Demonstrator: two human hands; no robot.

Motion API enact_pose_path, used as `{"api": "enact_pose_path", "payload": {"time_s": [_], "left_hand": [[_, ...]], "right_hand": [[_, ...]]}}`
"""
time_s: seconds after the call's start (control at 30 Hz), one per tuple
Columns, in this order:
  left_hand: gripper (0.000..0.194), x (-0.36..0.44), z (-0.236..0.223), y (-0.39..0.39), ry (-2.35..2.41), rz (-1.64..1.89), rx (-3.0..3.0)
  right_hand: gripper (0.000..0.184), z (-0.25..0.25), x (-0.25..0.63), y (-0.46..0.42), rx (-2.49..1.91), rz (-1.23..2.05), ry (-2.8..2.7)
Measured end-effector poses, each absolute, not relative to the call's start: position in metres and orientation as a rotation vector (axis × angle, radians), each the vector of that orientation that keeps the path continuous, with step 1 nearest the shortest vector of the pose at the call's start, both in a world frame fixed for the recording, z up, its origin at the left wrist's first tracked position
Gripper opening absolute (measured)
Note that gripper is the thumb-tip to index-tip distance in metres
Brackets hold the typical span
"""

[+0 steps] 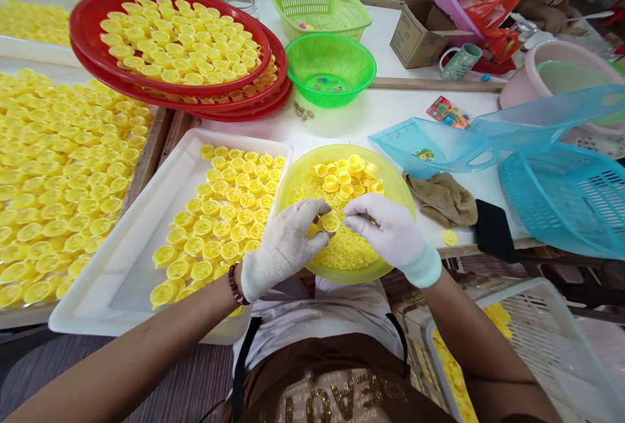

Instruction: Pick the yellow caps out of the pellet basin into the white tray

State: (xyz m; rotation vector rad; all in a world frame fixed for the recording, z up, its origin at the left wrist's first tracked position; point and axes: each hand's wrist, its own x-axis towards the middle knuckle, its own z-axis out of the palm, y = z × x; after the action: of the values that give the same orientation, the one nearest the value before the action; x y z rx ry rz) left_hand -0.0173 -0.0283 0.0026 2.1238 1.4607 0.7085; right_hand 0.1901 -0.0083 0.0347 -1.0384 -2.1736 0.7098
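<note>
My left hand, in a white knit glove with bare fingertips, grips a small yellow plastic cup between thumb and fingers. My right hand, in a white glove, is closed in a pinch just right of the cup; anything between its fingertips is too small to make out. Both hands are over a yellow bowl of tiny yellow pieces, with a heap of yellow cups at its far side. Left of the bowl, a white tray bears rows of cups holding small pieces.
Stacked red trays of cups stand at the back left, beside a green bowl. A blue scoop, brown cloth, black phone-like object and blue basket lie right. Many cups cover the left table.
</note>
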Motion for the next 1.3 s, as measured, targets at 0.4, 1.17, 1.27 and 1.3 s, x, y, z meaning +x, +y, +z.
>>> {"api": "enact_pose_path", "payload": {"time_s": [0.4, 1.17, 1.27, 1.3], "left_hand": [[0.025, -0.03, 0.014, -0.034, 1.462, 0.809, 2.133], [0.022, -0.209, 0.016, -0.136, 2.401, -0.477, 1.709], [0.026, -0.214, 0.009, -0.133, 2.327, -0.374, 1.797], [0.028, -0.215, 0.009, -0.132, 2.278, -0.321, 1.816]], "right_hand": [[0.01, 0.029, 0.209, -0.005, -1.205, 0.695, -2.305], [0.017, -0.007, 0.235, 0.016, -1.306, 0.143, -2.473], [0.019, -0.011, 0.209, 0.001, -1.103, 0.208, -2.569], [0.021, -0.014, 0.203, -0.002, -1.03, 0.247, -2.621]]}}
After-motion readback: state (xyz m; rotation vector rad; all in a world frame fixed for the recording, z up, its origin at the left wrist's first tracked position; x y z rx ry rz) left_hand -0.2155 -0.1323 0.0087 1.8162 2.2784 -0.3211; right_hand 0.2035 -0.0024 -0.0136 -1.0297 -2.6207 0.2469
